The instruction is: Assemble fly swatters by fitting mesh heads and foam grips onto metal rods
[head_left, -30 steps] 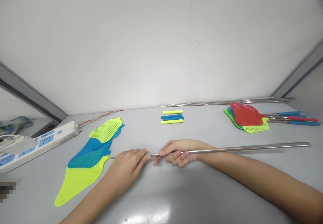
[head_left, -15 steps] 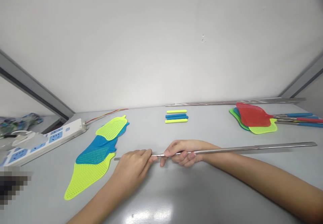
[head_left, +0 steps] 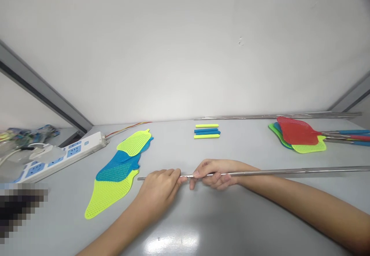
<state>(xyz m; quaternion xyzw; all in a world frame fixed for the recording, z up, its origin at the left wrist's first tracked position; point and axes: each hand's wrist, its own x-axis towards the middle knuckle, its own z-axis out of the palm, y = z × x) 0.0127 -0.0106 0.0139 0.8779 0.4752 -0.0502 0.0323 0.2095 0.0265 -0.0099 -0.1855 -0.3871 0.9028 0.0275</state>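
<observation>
A long silver telescopic rod [head_left: 277, 171] runs sideways above the grey table, thinner at its left end. My left hand [head_left: 162, 184] is closed over that thin end, and a short tip sticks out to the left. Close beside it, my right hand [head_left: 215, 174] grips the rod with thumb and fingers. The rod's thicker part passes over my right forearm and out of the right edge. Left of my hands lie loose mesh fly swatter heads, yellow-green [head_left: 111, 194] and blue [head_left: 118, 166], overlapping. Yellow and blue handle sleeves [head_left: 206, 136] lie beyond my hands.
More silver rods [head_left: 245, 117] lie along the wall. At the right is a pile of fly swatters with a red head [head_left: 297, 131] on top. A white power strip [head_left: 83, 148] with plugs and coloured wires [head_left: 127, 129] is at the left.
The whole scene has shifted slightly to the right in view. Both hands keep their grip on the rod, with hardly any change in their spacing.
</observation>
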